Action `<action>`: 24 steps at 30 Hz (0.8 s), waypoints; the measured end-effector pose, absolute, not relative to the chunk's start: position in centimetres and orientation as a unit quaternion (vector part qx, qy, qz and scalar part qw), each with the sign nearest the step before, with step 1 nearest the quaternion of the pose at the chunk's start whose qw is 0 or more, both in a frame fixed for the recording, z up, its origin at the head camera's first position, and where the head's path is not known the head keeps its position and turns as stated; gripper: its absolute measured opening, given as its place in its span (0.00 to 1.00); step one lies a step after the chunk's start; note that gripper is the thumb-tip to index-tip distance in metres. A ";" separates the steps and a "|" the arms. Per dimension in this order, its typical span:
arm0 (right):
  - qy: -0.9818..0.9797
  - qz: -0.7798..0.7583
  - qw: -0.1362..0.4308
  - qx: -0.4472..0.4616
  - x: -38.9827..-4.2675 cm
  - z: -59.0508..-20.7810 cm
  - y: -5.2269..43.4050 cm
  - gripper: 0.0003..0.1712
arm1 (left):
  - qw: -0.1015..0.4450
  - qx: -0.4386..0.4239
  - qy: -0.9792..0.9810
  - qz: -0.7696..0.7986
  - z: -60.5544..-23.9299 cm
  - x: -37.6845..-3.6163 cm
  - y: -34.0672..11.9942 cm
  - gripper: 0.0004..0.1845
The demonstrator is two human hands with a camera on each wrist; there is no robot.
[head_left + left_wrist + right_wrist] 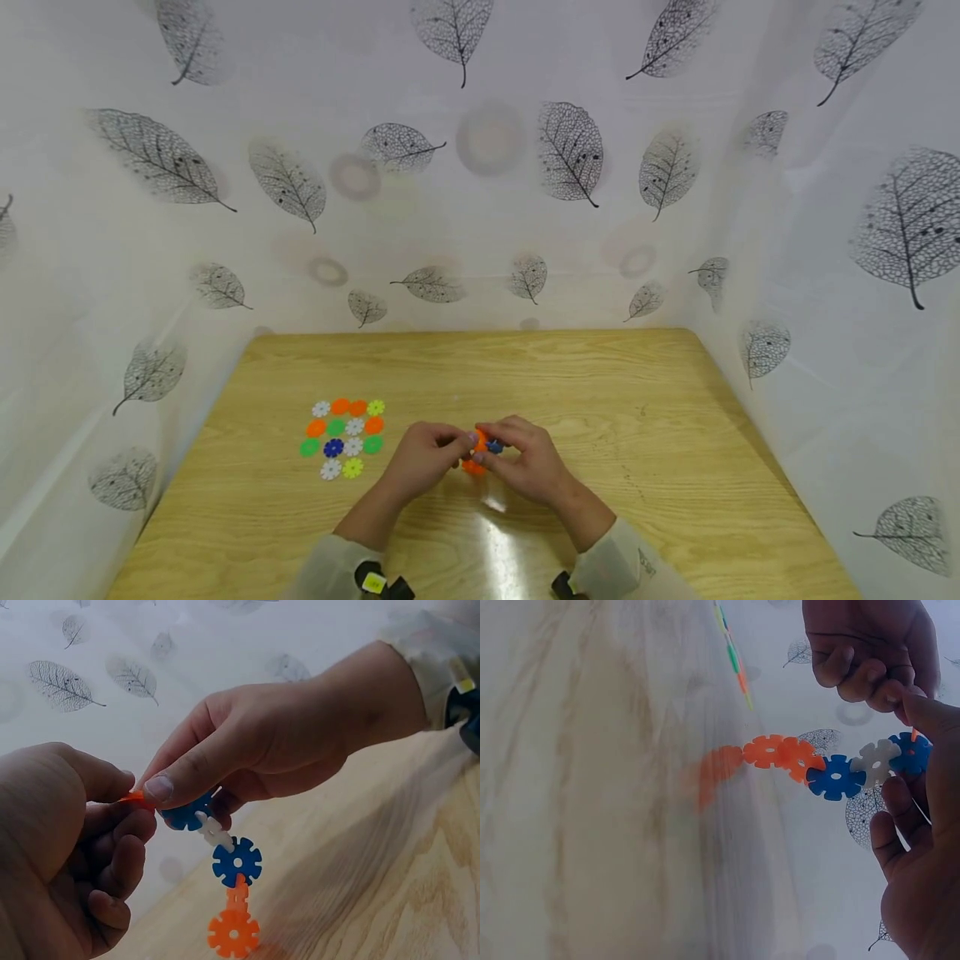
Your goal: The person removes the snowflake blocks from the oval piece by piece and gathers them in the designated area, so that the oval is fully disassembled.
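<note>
My left hand [423, 458] pinches a small orange notched disc [133, 796] between thumb and fingertip, its edge meeting the right thumb. Facing it, my right hand [528, 462] grips the upper blue disc [910, 754] of a chain of interlocking snowflake discs. From that blue piece hang a white disc [876, 761], a second blue disc [237, 862], then two orange discs, the lowest orange disc [233, 933] at the tabletop. Fingers hide most of the pinched orange disc, so I cannot tell how far it is slotted in.
On the wooden table [637, 417], left of my hands, several loose discs lie in rough rows: orange, white, green, yellow and a dark blue disc [333, 448]. A leaf-printed white curtain [487, 208] encloses the back and sides. Light glares off the tabletop near the front.
</note>
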State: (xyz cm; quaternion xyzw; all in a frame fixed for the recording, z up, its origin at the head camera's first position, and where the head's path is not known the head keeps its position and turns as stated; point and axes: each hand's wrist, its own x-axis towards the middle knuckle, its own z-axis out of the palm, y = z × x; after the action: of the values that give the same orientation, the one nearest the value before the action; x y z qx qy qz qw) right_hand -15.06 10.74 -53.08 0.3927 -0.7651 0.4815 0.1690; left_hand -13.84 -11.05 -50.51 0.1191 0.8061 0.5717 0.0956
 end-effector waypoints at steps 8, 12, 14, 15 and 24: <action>-0.760 0.495 0.158 0.390 -15.6 -54.3 11.6 0.21 | 0.078 0.105 0.820 0.557 -50.8 -13.7 -11.4 0.14; -0.756 0.503 0.162 0.385 -15.1 -53.6 11.6 0.19 | 0.074 0.089 0.819 0.562 -51.2 -13.8 -11.6 0.15; -0.753 0.506 0.167 0.385 -14.6 -52.6 11.4 0.17 | 0.074 0.083 0.818 0.564 -51.3 -13.9 -11.7 0.15; -0.751 0.507 0.172 0.386 -14.4 -52.1 11.3 0.16 | 0.074 0.081 0.817 0.565 -51.3 -13.9 -11.7 0.16; -0.728 0.511 0.217 0.401 -14.9 -53.2 11.1 0.14 | 0.079 0.073 0.813 0.572 -51.1 -13.8 -11.5 0.21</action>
State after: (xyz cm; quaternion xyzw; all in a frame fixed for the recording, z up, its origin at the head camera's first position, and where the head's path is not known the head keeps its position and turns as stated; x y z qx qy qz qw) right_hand -14.93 11.10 -53.24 0.4015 -0.7280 0.5114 0.2175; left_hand -13.83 -11.54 -51.12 0.0727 0.8130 0.5723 0.0790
